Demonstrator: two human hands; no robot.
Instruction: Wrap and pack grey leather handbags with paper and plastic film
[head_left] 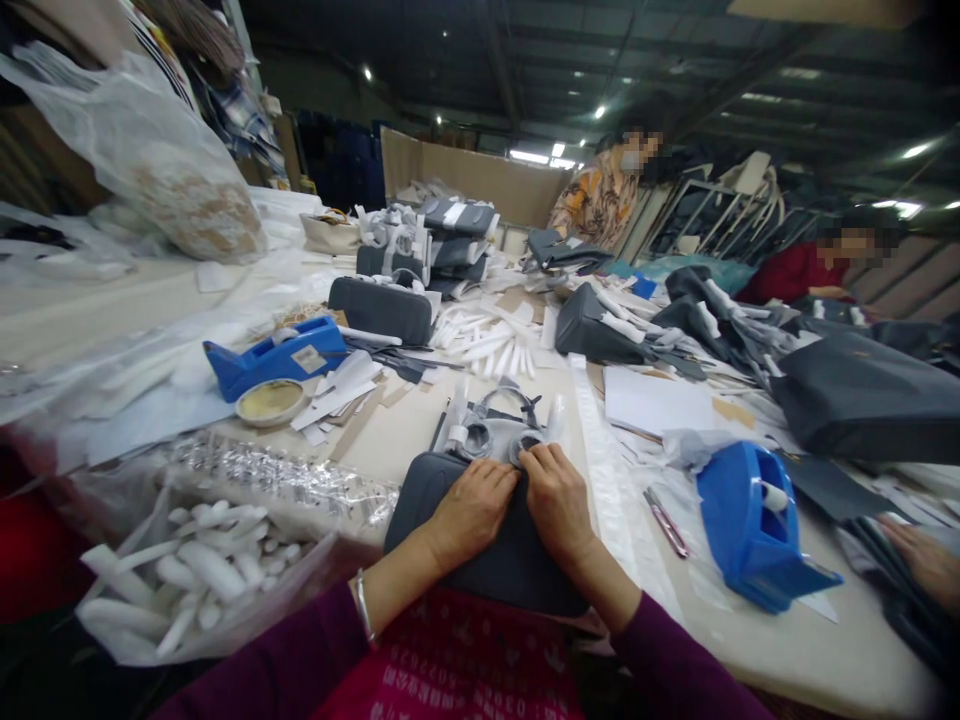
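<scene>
A dark grey handbag (502,575) lies tilted at the table's front edge, against my apron. Along its top are handles wrapped in pale film, forming two round coils; the right wrapped coil (525,443) sits by my fingertips. My left hand (474,508) rests on the bag, its fingers pressed together at the top edge below the coils. With bent fingers, my right hand (556,498) pinches at the right coil. My fingertips partly hide what they grip. A thin grey handle loop (510,398) stands behind the coils.
Blue tape dispensers (277,355) (765,525) stand left and right. A pink-handled cutter (666,522) lies at right. A bag of white foam pieces (217,565) hangs at front left. Finished-looking grey bags (382,308) are stacked behind. Co-workers (600,200) sit across; another person's hand (926,560) is at right.
</scene>
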